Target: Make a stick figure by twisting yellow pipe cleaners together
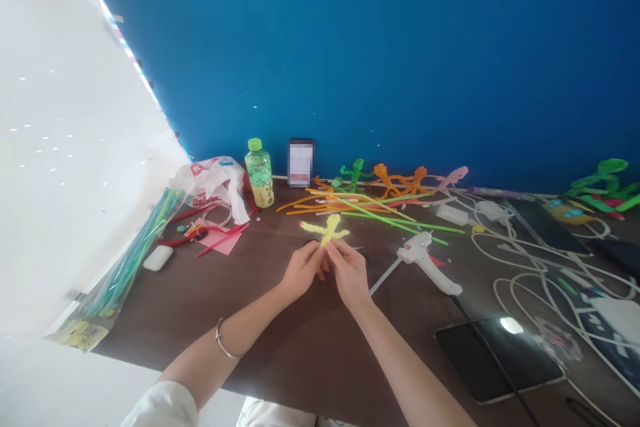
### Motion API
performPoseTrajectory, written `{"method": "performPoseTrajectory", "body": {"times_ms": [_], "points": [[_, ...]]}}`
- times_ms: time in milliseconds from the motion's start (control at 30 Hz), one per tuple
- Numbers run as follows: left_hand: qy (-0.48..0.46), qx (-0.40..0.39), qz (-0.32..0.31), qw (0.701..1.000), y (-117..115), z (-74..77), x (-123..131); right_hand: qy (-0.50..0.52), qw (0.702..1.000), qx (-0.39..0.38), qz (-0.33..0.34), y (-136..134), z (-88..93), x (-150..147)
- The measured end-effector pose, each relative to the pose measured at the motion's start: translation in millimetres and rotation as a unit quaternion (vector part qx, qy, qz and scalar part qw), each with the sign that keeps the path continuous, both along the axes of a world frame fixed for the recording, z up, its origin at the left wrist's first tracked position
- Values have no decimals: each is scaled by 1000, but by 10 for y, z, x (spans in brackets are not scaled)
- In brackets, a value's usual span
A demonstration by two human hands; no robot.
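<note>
My left hand [301, 271] and my right hand [349, 271] meet over the middle of the dark brown table [310, 347]. Both pinch the lower end of a yellow pipe-cleaner figure [327, 229], which sticks up and away from my fingers with two short arms spread sideways. A thin bracelet [223, 343] circles my left wrist. Behind the figure lie loose orange, yellow and green pipe cleaners [360, 205].
A white glue gun [425, 259] lies right of my hands, its cable running to a tangle of white cords [540, 260]. Finished figures [395, 179] line the blue wall. A green-capped bottle [259, 173], plastic bag [213, 180], pipe-cleaner pack [125, 267], white case [158, 257], tablet [500, 357].
</note>
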State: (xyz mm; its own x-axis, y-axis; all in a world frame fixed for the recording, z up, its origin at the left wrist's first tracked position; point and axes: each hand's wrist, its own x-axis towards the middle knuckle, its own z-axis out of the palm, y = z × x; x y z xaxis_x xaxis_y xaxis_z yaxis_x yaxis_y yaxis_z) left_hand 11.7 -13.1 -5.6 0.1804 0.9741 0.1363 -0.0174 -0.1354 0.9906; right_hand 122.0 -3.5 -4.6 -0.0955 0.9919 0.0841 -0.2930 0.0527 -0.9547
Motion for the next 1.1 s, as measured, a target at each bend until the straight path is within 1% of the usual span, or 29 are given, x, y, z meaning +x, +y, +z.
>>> {"method": "performPoseTrajectory", "body": {"times_ms": [100, 233, 467, 633, 700, 800, 867, 933, 1000, 1067, 1100], "points": [[46, 8, 23, 999, -10, -6, -6, -71, 996, 37, -31, 2, 1, 31], [83, 17, 38, 996, -20, -11, -8, -123, 990, 64, -35, -7, 28, 54], [110, 19, 37, 993, -25, -32, -3, -128, 988, 69, -52, -17, 21, 47], [130, 29, 48, 990, -36, -36, -1, -95, 992, 53, -65, -39, 5, 15], [92, 15, 39, 995, -31, -22, 9, -77, 995, 38, -57, -44, 0, 1], [-41, -43, -2, 998, -4, 1, 29, -47, 997, 17, -50, -23, -21, 2], [-147, -90, -17, 985, 24, 7, 34, -41, 997, 25, -64, 9, -40, 24], [-229, -125, -16, 965, 54, 4, 24, -58, 994, 35, -89, 42, -51, 55], [-271, -139, -12, 952, 84, -7, -1, -90, 990, 29, -105, 64, -43, 82], [-274, -132, -6, 953, 110, -22, -33, -120, 988, 15, -101, 72, -15, 94], [-261, -121, 0, 958, 121, -29, -48, -129, 988, 11, -89, 71, 4, 93]]}}
